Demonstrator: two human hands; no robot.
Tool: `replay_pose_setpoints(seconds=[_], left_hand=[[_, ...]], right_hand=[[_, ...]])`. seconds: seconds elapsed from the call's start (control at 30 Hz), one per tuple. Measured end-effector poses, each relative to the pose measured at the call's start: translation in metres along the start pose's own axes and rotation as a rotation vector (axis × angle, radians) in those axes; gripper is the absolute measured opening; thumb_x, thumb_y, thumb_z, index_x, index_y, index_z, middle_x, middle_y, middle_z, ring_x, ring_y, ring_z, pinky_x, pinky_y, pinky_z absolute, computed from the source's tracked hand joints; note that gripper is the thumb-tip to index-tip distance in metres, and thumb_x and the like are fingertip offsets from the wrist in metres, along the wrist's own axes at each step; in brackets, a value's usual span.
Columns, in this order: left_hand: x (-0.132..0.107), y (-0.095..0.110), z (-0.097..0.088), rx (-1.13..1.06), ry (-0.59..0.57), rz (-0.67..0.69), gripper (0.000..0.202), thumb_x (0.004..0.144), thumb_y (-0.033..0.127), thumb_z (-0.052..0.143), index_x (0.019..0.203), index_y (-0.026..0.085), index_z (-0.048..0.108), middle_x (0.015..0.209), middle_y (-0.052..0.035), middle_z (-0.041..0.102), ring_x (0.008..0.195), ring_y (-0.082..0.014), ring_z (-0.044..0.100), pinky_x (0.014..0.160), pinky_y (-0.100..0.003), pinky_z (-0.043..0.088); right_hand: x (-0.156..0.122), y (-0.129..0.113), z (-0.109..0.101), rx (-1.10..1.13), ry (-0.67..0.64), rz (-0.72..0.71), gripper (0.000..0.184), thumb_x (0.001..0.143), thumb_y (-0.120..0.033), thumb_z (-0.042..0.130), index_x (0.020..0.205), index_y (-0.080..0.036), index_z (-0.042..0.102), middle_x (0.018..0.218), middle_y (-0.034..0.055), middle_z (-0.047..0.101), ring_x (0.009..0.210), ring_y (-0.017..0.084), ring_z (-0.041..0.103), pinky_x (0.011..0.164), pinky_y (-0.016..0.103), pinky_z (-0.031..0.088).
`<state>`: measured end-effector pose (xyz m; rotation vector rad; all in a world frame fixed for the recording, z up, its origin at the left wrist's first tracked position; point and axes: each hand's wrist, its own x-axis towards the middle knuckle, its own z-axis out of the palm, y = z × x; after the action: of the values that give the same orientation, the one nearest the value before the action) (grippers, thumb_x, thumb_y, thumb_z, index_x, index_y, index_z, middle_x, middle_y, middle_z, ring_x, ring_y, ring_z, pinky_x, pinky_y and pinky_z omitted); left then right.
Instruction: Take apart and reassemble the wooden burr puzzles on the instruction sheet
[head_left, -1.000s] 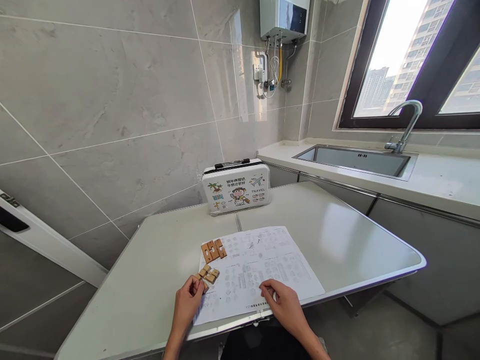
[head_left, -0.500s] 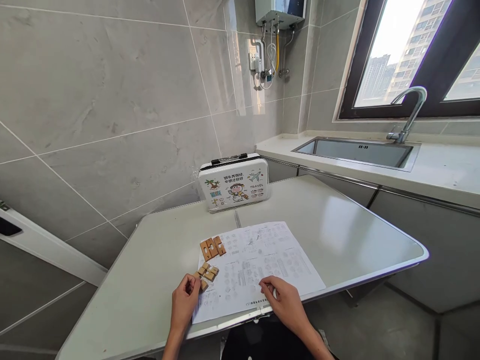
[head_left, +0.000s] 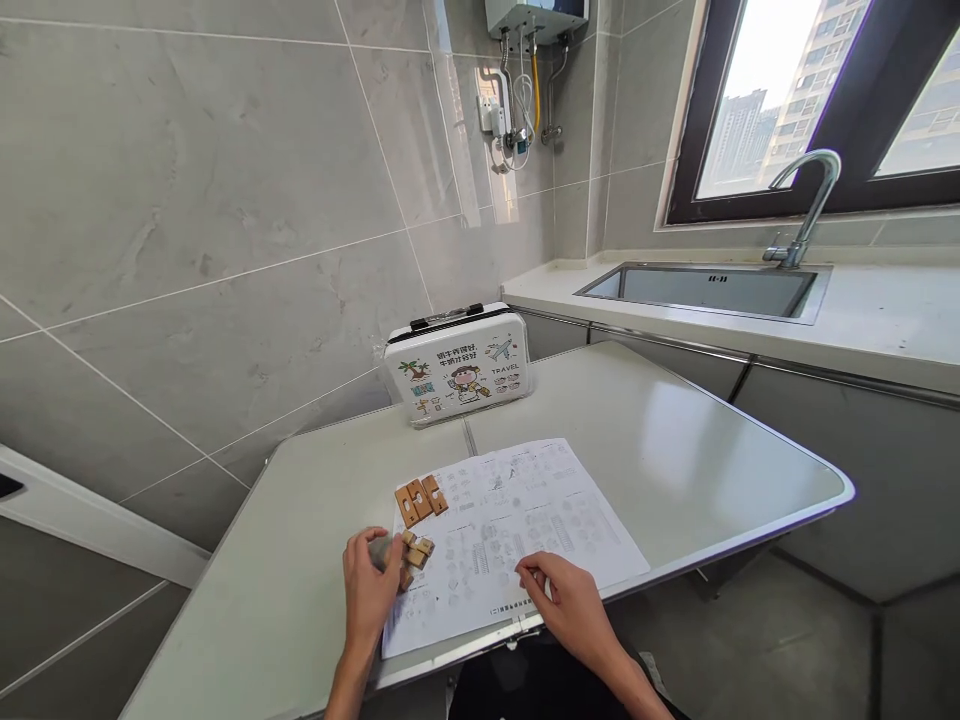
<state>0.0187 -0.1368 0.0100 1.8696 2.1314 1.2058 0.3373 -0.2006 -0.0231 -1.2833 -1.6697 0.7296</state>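
My left hand [head_left: 369, 580] is at the left edge of a printed paper sheet [head_left: 525, 500], thumb and fingers apart beside a small group of light wooden blocks [head_left: 419, 553]. It partly covers some of these blocks. Just beyond them, several flat brown wooden pieces with cut-outs [head_left: 421, 500] lie side by side on the sheet's upper left corner. Over the lower right part of the sheet, my right hand [head_left: 564, 598] is closed, thumb against the fingertips. Whatever it may hold is hidden.
A white carry case [head_left: 459, 365] with cartoon prints stands at the back of the pale folding table [head_left: 645, 430], near the tiled wall. To the right, a counter [head_left: 892, 315] holds a sink [head_left: 705, 290] and a tap [head_left: 814, 205].
My left thumb and fingers have parted from a pinch beside the blocks. My right hand stays closed in nearly the same place. The whole view has shifted slightly.
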Motion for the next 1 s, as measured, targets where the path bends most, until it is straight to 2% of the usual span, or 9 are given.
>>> replay_pose_setpoints(seconds=[0.1, 0.23, 0.37, 0.5, 0.63, 0.8, 0.9, 1.0], left_hand=[[0.022, 0.007, 0.022, 0.091, -0.114, 0.102, 0.051, 0.090, 0.057, 0.060, 0.125, 0.021, 0.064, 0.136, -0.0164, 0.061, 0.133, -0.0368, 0.052, 0.111, -0.054, 0.043], [0.043, 0.021, 0.052, 0.300, -0.329, 0.089, 0.061, 0.095, 0.052, 0.059, 0.149, 0.026, 0.052, 0.160, -0.0156, 0.044, 0.150, -0.0421, 0.034, 0.117, -0.061, 0.034], [0.051, 0.034, 0.071, 0.403, -0.448, 0.101, 0.061, 0.098, 0.049, 0.055, 0.154, 0.024, 0.049, 0.167, -0.0199, 0.036, 0.149, -0.0488, 0.033, 0.118, -0.067, 0.025], [0.050, 0.046, 0.084, 0.375, -0.503, 0.153, 0.054, 0.101, 0.042, 0.051, 0.153, 0.026, 0.052, 0.168, -0.0164, 0.037, 0.153, -0.0488, 0.031, 0.117, -0.068, 0.028], [0.039, 0.059, 0.093, 0.315, -0.554, 0.244, 0.053, 0.104, 0.037, 0.048, 0.156, 0.033, 0.049, 0.171, -0.0087, 0.035, 0.158, -0.0446, 0.024, 0.121, -0.065, 0.030], [0.009, 0.081, 0.092, 0.150, -0.599, 0.437, 0.052, 0.107, 0.033, 0.044, 0.158, 0.035, 0.046, 0.171, -0.0063, 0.035, 0.161, -0.0413, 0.017, 0.123, -0.069, 0.029], [-0.011, 0.094, 0.083, 0.038, -0.636, 0.545, 0.056, 0.107, 0.033, 0.047, 0.162, 0.039, 0.037, 0.172, -0.0031, 0.033, 0.161, -0.0376, 0.019, 0.125, -0.067, 0.030], [-0.029, 0.101, 0.071, -0.090, -0.669, 0.535, 0.065, 0.105, 0.041, 0.055, 0.165, 0.037, 0.031, 0.172, -0.0055, 0.031, 0.159, -0.0336, 0.030, 0.125, -0.058, 0.037]], right_hand=[[0.001, -0.001, 0.000, 0.009, -0.002, -0.002, 0.029, 0.107, -0.041, 0.049, 0.098, -0.024, 0.071, 0.079, 0.0032, 0.072, 0.068, 0.019, 0.065, 0.062, 0.030, 0.046], [0.001, -0.002, -0.001, 0.024, -0.015, -0.002, 0.028, 0.107, -0.039, 0.049, 0.099, -0.024, 0.071, 0.081, 0.0030, 0.072, 0.068, 0.019, 0.065, 0.062, 0.029, 0.045], [0.002, -0.002, -0.001, 0.027, -0.011, -0.010, 0.026, 0.107, -0.037, 0.050, 0.099, -0.025, 0.071, 0.081, 0.0023, 0.072, 0.068, 0.019, 0.064, 0.062, 0.029, 0.044], [0.002, -0.001, 0.000, 0.019, -0.006, -0.015, 0.024, 0.106, -0.035, 0.051, 0.097, -0.025, 0.071, 0.080, 0.0024, 0.072, 0.068, 0.019, 0.064, 0.061, 0.029, 0.043], [0.003, -0.001, 0.000, 0.003, 0.000, -0.026, 0.024, 0.106, -0.034, 0.051, 0.097, -0.025, 0.071, 0.079, 0.0021, 0.072, 0.069, 0.019, 0.065, 0.061, 0.028, 0.043], [0.003, 0.001, 0.001, -0.011, 0.003, -0.039, 0.023, 0.105, -0.033, 0.051, 0.096, -0.025, 0.070, 0.077, 0.0011, 0.071, 0.067, 0.018, 0.065, 0.062, 0.027, 0.043], [0.002, 0.002, 0.001, -0.016, 0.012, -0.050, 0.021, 0.104, -0.032, 0.052, 0.096, -0.025, 0.071, 0.078, 0.0006, 0.071, 0.069, 0.018, 0.066, 0.064, 0.027, 0.045], [0.003, 0.002, 0.001, -0.013, 0.019, -0.057, 0.020, 0.104, -0.030, 0.052, 0.098, -0.025, 0.070, 0.079, 0.0002, 0.070, 0.068, 0.018, 0.066, 0.065, 0.028, 0.047]])
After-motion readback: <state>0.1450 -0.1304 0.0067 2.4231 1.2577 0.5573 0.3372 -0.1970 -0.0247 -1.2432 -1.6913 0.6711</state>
